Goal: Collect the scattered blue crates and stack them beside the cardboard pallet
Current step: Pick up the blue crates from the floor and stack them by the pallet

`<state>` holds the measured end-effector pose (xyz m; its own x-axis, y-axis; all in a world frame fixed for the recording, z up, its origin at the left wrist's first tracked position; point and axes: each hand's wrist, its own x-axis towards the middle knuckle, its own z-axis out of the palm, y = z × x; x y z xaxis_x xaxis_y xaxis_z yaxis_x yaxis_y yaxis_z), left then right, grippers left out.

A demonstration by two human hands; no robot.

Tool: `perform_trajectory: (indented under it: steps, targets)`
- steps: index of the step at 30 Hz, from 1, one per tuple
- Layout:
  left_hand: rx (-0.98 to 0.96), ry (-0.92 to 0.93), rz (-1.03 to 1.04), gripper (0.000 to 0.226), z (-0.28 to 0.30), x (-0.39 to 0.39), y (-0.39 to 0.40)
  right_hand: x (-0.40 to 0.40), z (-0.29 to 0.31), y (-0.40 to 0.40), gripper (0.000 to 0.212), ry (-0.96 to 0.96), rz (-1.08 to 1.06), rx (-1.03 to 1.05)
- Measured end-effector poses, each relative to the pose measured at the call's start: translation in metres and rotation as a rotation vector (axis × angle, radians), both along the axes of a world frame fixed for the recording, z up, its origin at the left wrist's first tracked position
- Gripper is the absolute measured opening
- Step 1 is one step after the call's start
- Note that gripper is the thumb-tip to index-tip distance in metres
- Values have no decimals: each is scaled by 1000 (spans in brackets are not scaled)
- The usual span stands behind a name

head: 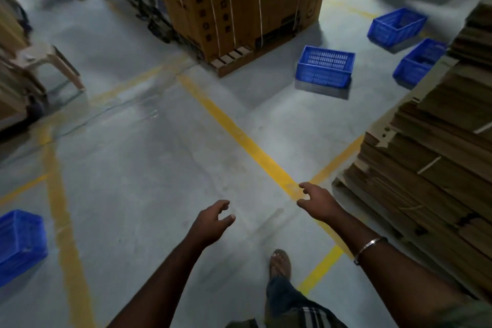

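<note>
Four blue plastic crates sit scattered over a grey concrete warehouse floor (138, 168) marked with yellow painted lines (239, 138) that cross into bays. Largest in view, a tall strapped block of brown cardboard cartons (239, 2) stands on a low pallet at top centre, bound by pale vertical straps. Along the right edge rises a pallet of flattened cardboard sheets (436, 146), stacked in layers from the floor upward. More brown cartons and a beige plastic chair (45, 58) stand at the left edge.

Three crates lie in the upper right. One crate (325, 67) rests alone on open floor, just right of the strapped cartons' corner. A second crate (396, 26) lies farther back, and a third crate (418, 62) sits right beside the flattened cardboard stack, partly hidden by it. The fourth crate (20, 242) lies at the lower left edge, well apart from the others, cut off by the frame.

Both bare arms reach forward over the floor. The left hand (213, 221) has fingers loosely curled and spread, holding nothing. The right hand (318, 201), with a metal bangle (368, 247) on its forearm, is likewise relaxed and empty. One sandalled foot (280, 263) steps on the concrete below them, beside a yellow line. The picture is dim and slightly blurred.
</note>
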<state>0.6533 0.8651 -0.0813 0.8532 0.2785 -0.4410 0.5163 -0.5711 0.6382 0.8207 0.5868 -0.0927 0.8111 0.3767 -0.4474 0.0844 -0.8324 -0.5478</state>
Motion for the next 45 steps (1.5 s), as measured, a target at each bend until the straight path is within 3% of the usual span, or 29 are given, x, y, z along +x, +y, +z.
perform_trajectory:
  steps: [14, 18, 23, 26, 37, 45]
  targets:
    - [168, 54, -213, 88, -10, 300, 117, 258, -7, 72, 76, 10, -74, -95]
    - [206, 69, -266, 75, -29, 394, 170, 333, -16, 108, 77, 4, -114, -124]
    - [206, 111, -372, 92, -28, 501, 224, 416, -6, 145, 78, 4, -172, -158]
    - [276, 112, -421, 83, -29, 575, 254, 466, 2, 156, 77, -26, -243, -160]
    - [290, 14, -555, 78, -26, 818, 232, 645, -11, 132, 80, -17, -457, -170]
    - [452, 52, -665, 84, -30, 1001, 217, 798, -30, 87, 80, 70, -548, -204]
